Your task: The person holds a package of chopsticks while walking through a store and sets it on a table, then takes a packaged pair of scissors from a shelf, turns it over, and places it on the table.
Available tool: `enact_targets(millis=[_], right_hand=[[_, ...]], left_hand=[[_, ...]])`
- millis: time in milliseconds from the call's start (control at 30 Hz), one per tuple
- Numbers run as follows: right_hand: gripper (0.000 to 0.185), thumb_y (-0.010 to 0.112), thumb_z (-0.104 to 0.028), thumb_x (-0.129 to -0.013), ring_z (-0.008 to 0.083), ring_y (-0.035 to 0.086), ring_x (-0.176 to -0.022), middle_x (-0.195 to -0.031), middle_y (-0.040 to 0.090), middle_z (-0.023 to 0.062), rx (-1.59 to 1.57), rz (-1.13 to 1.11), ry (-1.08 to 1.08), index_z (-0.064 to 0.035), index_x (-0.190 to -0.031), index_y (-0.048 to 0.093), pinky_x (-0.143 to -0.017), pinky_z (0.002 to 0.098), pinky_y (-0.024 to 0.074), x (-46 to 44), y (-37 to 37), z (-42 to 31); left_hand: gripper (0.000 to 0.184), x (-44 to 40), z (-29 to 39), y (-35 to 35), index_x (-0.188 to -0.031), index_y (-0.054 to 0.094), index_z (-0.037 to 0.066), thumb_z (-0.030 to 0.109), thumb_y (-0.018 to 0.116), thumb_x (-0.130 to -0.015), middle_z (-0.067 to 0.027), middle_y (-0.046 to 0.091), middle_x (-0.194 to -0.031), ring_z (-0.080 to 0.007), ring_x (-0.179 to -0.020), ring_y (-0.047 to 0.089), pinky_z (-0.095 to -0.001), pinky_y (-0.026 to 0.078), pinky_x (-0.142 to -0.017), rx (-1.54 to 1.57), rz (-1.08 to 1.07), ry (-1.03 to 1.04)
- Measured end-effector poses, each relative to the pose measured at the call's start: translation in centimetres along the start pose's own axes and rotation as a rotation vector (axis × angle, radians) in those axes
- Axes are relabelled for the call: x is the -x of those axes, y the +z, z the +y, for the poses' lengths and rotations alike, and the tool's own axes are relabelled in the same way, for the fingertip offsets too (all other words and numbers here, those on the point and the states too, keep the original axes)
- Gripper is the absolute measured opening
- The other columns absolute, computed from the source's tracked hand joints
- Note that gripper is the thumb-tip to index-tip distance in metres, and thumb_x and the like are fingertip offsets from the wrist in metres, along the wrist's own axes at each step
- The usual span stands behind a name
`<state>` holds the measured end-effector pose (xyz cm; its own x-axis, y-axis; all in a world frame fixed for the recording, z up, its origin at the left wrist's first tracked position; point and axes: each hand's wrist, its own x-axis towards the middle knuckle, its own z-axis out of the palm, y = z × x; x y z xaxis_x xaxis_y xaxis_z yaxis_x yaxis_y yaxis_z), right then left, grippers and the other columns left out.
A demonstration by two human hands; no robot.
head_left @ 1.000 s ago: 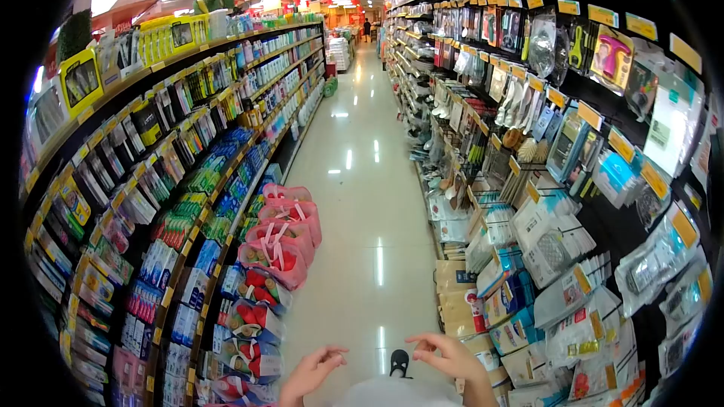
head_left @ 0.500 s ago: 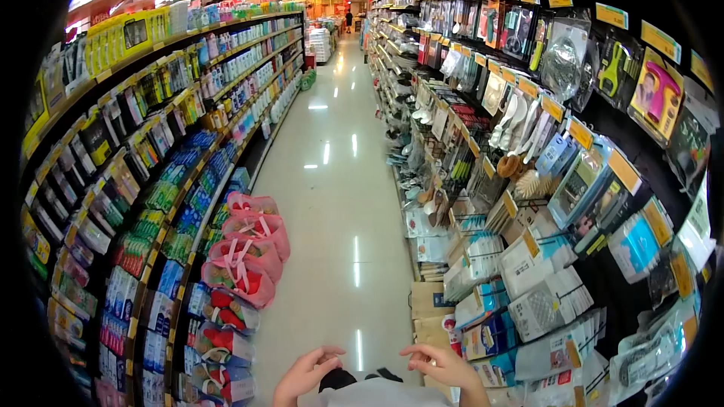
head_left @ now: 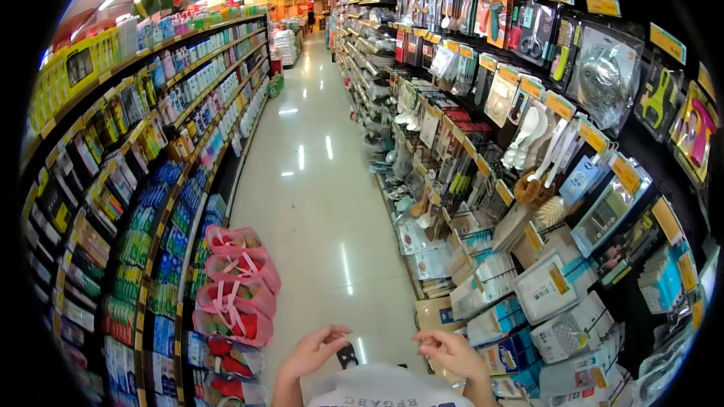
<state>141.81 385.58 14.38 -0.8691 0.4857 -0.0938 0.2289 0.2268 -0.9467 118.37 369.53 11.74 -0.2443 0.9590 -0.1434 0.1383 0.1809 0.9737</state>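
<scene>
My left hand hovers at the bottom of the view, in front of my white shirt. It holds nothing, its fingers loosely bent with the thumb apart. To its right, my right hand is raised at about the same height, likewise holding nothing, fingers slightly curled. Neither touches any goods. Nearest my right hand are hanging packets on the right-hand shelf. Pink bags with ribbon handles sit low on the left, some way from my left hand.
A pale tiled aisle runs ahead between two shelf rows. Toothpaste boxes and bottles line the left side. White spoons, brushes and other kitchen tools hang on the right. Far down the aisle stands a person.
The view has shifted to the right and moved slightly forward, so the aisle now appears further left. More of my shirt shows. Both hands stay raised and apart.
</scene>
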Motion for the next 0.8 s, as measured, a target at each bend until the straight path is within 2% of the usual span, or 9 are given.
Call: enact_targets(millis=[67, 167, 267, 500, 700, 800], right_hand=[[0.024, 0.051, -0.015, -0.081, 0.0067, 0.050, -0.067, -0.076, 0.058, 0.0017, -0.060, 0.023, -0.032, -0.0035, -0.102, 0.052, -0.061, 0.0202, 0.0400, -3.2, 0.4, -0.7], [0.024, 0.051, -0.014, -0.082, 0.0067, 0.049, -0.068, -0.075, 0.055, 0.0013, 0.046, -0.034, -0.087, -0.0040, -0.104, 0.051, -0.060, 0.0206, 0.0388, -8.9, 1.3, -0.3], [0.024, 0.050, -0.015, -0.082, 0.0091, 0.050, -0.068, -0.074, 0.055, 0.0026, 0.060, -0.124, -0.063, -0.0039, -0.104, 0.051, -0.060, 0.0223, 0.0394, -12.9, 2.4, -2.5], [0.025, 0.049, -0.021, -0.081, 0.0173, 0.053, -0.065, -0.070, 0.056, 0.0063, 0.129, -0.218, -0.068, -0.0059, -0.101, 0.051, -0.058, 0.0280, 0.0411, -20.9, 3.6, -1.8], [0.024, 0.047, -0.023, -0.082, 0.0198, 0.052, -0.064, -0.069, 0.055, 0.0067, 0.218, -0.330, -0.150, -0.0058, -0.098, 0.050, -0.058, 0.0295, 0.0410, -28.9, 2.7, -1.8], [0.023, 0.048, -0.023, -0.082, 0.0203, 0.052, -0.065, -0.071, 0.055, 0.0070, 0.229, -0.375, -0.189, -0.0056, -0.097, 0.050, -0.059, 0.0297, 0.0409, -33.2, 1.4, -1.5]], left_hand=[[0.028, -2.0, 1.7, -3.4, -0.105, 0.050, 0.001, 0.018, 0.048, -0.083, -0.0059, 0.055, -0.086, -0.0127, -0.084, 0.051, -0.0255, 0.039, -0.076, -0.055, 0.012, 0.051], [0.027, -4.3, 1.6, -7.9, -0.105, 0.050, 0.001, 0.017, 0.048, -0.083, -0.0058, 0.055, -0.085, -0.0128, -0.083, 0.051, -0.0258, 0.039, -0.076, -0.105, 0.089, 0.121], [0.027, -5.9, 0.3, -10.9, -0.105, 0.050, 0.001, 0.016, 0.048, -0.083, -0.0057, 0.055, -0.085, -0.0126, -0.083, 0.051, -0.0256, 0.039, -0.075, -0.014, 0.091, 0.061], [0.026, -8.0, -2.6, -14.9, -0.106, 0.049, 0.000, 0.014, 0.046, -0.083, -0.0053, 0.054, -0.085, -0.0120, -0.083, 0.049, -0.0245, 0.038, -0.075, 0.103, 0.084, -0.025], [0.026, -11.5, -3.9, -17.9, -0.107, 0.048, 0.000, 0.012, 0.044, -0.084, -0.0053, 0.054, -0.084, -0.0117, -0.082, 0.049, -0.0236, 0.038, -0.073, 0.208, 0.219, -0.076], [0.025, -14.5, -3.9, -18.9, -0.104, 0.050, 0.001, 0.011, 0.048, -0.082, -0.0050, 0.056, -0.083, -0.0120, -0.082, 0.053, -0.0245, 0.039, -0.075, 0.213, 0.276, -0.101]])
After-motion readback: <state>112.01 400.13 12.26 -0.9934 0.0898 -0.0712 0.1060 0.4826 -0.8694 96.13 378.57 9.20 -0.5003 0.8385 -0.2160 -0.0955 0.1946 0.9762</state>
